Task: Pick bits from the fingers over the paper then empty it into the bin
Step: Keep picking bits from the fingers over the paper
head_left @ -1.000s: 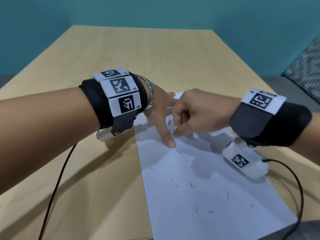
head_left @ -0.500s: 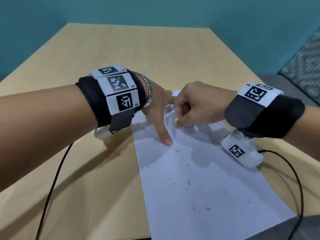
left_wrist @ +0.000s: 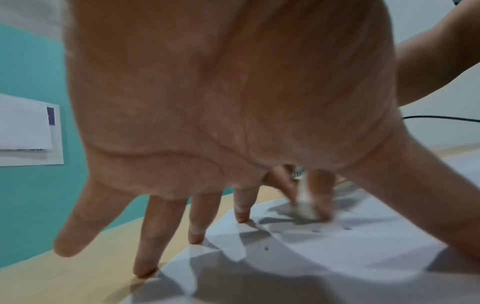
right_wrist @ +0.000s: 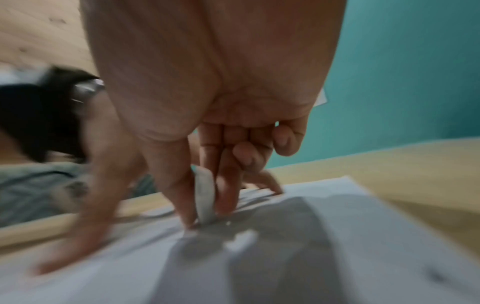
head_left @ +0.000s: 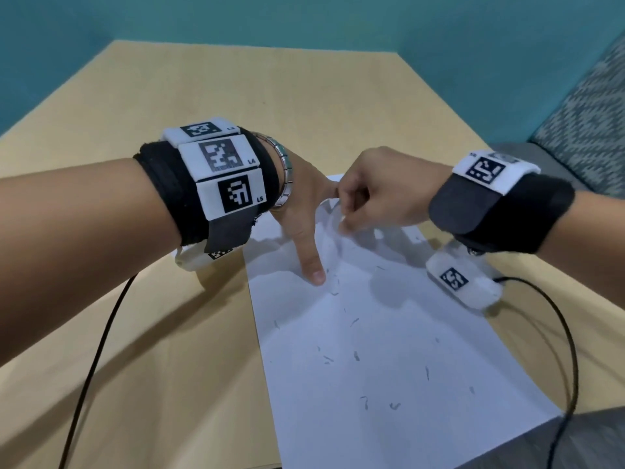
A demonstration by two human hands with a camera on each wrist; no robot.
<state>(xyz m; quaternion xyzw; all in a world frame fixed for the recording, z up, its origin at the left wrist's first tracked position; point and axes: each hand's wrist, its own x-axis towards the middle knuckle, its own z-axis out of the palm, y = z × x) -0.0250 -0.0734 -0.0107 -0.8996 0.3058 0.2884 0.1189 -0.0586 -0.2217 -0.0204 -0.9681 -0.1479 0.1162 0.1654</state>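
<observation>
Matt white paper [head_left: 389, 350] flecked with dark bits [head_left: 355, 355] at lower centre, laid on a smooth, matt wood-look table [head_left: 270, 96]; black cloth wrist straps [head_left: 162, 201] fitted with white plastic marker blocks [head_left: 223, 164]; a glossy metal link bracelet [head_left: 285, 170] at centre left.

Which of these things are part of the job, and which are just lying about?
Part of the job:
paper
dark bits on it
left hand, fingers spread on the paper
right hand, pinching a small white piece

Just lying about:
table
black cables
bracelet
</observation>
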